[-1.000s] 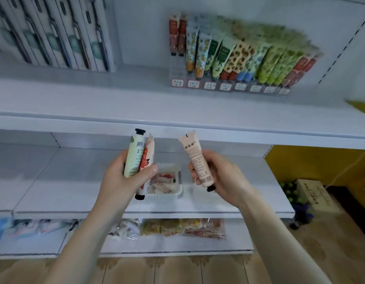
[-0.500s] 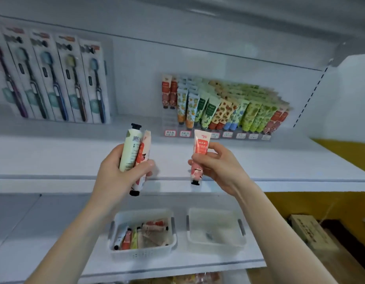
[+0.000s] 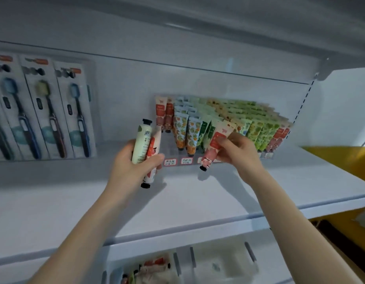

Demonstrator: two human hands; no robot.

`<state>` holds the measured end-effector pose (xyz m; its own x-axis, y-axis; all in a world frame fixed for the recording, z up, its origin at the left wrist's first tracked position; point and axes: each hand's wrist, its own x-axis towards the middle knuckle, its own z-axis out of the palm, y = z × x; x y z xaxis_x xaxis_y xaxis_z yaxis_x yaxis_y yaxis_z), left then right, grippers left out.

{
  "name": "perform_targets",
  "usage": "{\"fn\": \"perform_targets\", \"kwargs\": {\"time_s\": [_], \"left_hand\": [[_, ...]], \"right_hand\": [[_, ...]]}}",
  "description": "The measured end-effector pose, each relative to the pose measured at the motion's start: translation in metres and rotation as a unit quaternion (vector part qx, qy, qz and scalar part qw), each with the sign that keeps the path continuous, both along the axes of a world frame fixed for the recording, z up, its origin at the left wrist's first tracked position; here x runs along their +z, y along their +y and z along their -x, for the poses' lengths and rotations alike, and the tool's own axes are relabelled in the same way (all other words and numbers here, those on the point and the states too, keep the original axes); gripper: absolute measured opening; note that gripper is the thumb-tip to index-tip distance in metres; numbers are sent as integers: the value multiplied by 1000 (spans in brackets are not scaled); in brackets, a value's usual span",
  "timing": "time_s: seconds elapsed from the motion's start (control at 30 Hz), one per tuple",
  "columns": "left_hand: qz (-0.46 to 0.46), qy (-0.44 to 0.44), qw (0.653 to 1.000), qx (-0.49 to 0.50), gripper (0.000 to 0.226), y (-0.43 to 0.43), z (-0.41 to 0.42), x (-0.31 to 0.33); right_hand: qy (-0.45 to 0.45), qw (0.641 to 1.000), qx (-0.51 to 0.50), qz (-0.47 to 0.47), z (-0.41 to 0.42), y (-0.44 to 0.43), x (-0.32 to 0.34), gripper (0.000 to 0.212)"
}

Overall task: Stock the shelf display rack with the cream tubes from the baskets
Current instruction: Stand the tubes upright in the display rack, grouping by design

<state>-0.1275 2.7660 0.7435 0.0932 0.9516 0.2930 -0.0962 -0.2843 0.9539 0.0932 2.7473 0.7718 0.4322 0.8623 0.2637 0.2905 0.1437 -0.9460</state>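
- Left hand [image 3: 136,163]: fingers curled round pale green tube [image 3: 141,144] and orange-white tube [image 3: 152,158].
- Right hand [image 3: 238,153]: pinches pink tube [image 3: 212,149], cap down, before display rack [image 3: 186,161].
- Left basket [image 3: 176,262]: several tubes; right basket [image 3: 236,254]: contents unclear.

The display rack [image 3: 178,161] stands at the back of the upper shelf [image 3: 198,201], right of centre, its racked tubes [image 3: 259,130] in rows front to back; the toothbrush packs [image 3: 44,111] stand well to its left; the left hand [image 3: 134,162] holds a pair of tubes [image 3: 141,144] before the rack's left end; the right hand [image 3: 239,152] holds a single tube [image 3: 213,148] before its middle; on the lower shelf [image 3: 9,273], the left basket [image 3: 176,263], with loose tubes [image 3: 152,267] in it, sits beside the right basket [image 3: 224,261].
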Motion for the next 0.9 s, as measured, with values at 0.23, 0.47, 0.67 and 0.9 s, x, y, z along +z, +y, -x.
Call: {"fn": "perform_targets", "kwargs": {"time_s": [0.23, 0.47, 0.67, 0.9], "left_hand": [[-16, -2, 1000, 16, 24, 20, -5, -2], [-3, 3, 1000, 27, 28, 23, -4, -1], [-11, 11, 997, 74, 30, 36, 11, 9], [9, -23, 995, 94, 23, 49, 17, 7]], "right_hand": [[-111, 993, -35, -16, -1, 16, 8, 24], [-100, 995, 22, -3, 7, 33, 15, 15], [-228, 969, 71, -55, 32, 64, 52, 19], [-359, 929, 47, -74, 59, 119, 83, 14]]}}
